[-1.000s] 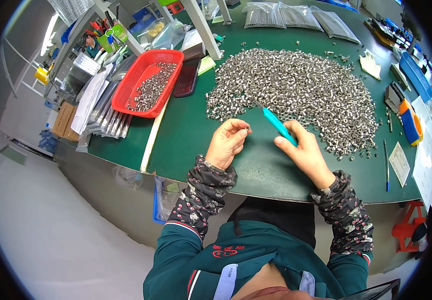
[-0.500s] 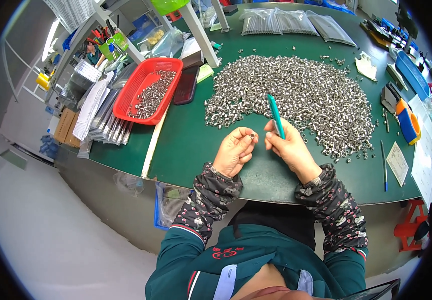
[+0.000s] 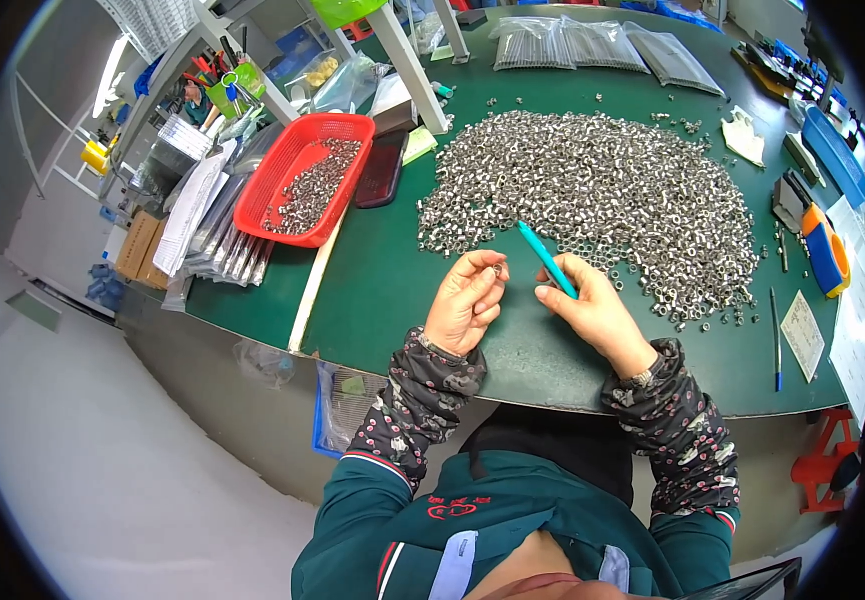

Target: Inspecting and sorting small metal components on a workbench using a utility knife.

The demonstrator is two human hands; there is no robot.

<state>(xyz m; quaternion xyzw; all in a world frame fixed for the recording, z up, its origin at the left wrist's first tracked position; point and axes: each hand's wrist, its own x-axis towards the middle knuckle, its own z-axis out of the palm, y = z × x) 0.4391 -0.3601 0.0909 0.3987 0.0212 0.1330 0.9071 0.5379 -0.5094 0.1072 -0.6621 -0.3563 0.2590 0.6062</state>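
Between the thumb and forefinger of my left hand (image 3: 468, 305) is a small metal ring (image 3: 498, 268), pinched over the near part of the green table. My right hand (image 3: 596, 308) grips a teal pen-shaped tool (image 3: 547, 258), its free end pointing up and to the left, away from the ring. The kind of tool does not show clearly. Just beyond both hands spreads a wide heap of small silvery metal rings (image 3: 593, 185). To the left, a red plastic basket (image 3: 253, 218) holds a smaller lot of such rings.
A dark phone (image 3: 383, 168) lies beside the basket, with bagged stacks (image 3: 223, 235) on its other side. Clear bags of rods (image 3: 573, 45) lie at the far edge. On the right are a pen (image 3: 776, 340), a paper tag (image 3: 803, 335) and an orange-and-blue tape dispenser (image 3: 826, 252).
The teal tool has tipped over to the left and lower, from nearly upright. My right hand has shifted slightly away from my left, which keeps its pinch on the ring.
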